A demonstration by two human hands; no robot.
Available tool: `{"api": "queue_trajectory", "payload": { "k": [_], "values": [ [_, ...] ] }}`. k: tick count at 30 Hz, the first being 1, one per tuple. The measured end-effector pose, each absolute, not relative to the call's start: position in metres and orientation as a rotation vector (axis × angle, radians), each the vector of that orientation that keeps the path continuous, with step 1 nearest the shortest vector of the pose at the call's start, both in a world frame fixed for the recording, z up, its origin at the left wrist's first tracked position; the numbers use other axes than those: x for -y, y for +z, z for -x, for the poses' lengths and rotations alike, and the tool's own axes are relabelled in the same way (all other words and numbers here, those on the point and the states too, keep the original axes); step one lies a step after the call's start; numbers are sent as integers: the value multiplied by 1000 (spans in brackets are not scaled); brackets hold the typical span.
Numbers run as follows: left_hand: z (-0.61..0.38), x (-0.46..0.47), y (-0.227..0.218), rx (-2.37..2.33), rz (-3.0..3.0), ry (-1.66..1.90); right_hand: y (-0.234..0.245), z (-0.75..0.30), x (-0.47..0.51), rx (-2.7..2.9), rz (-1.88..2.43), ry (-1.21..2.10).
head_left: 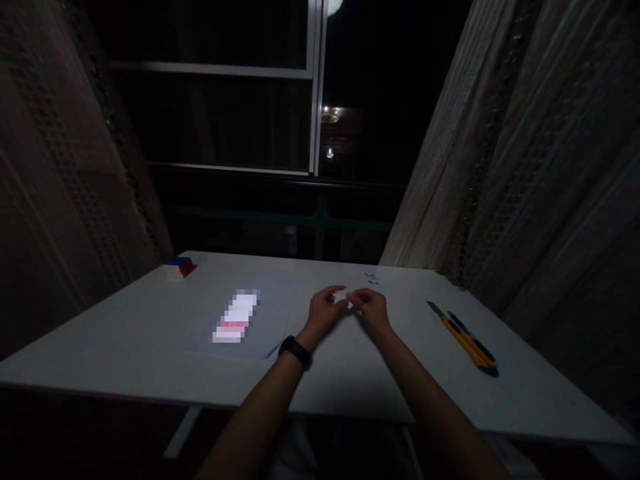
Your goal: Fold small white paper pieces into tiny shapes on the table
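Over the middle of the white table (345,380), my left hand (324,312) and my right hand (371,311) meet with fingertips pinched. A small white piece, apparently paper (342,297), shows between them, and both hands grip it. My fingers partly cover it, and the dim light hides its shape. A dark band (296,351) circles my left wrist. Just beyond my right hand lie small scraps with dark marks (373,279). To the left of my left hand, white paper sheets (277,303) lie flat, with a bright pixelated phone-like screen (237,317) on them.
On the right lies a yellow utility knife (463,341), blade out, beside a dark pen (470,335). A puzzle cube (178,267) sits at the far left corner. Curtains (550,167) flank a dark window beyond the table's back edge.
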State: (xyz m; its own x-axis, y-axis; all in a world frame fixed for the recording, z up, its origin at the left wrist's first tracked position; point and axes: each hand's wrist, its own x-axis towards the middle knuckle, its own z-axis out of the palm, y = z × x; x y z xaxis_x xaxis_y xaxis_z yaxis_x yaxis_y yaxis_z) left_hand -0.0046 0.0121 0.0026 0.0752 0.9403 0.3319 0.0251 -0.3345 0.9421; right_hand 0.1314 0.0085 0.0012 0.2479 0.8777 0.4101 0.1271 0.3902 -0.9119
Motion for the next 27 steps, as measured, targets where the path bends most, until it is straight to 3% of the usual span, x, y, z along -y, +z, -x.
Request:
{"api": "queue_trajectory", "payload": {
  "k": [5, 12, 27],
  "values": [
    [5, -11, 6, -853, -1191, 1388, 1, -125, -4, 1274, 1105, 548],
    [4, -16, 1, -1036, -1258, 1435, -4, -116, 1, 1318, 1151, 418],
    [-1, -12, 6, -1125, -1279, 1368, -14, -118, -9, 1231, 1224, 512]
  ]
}}
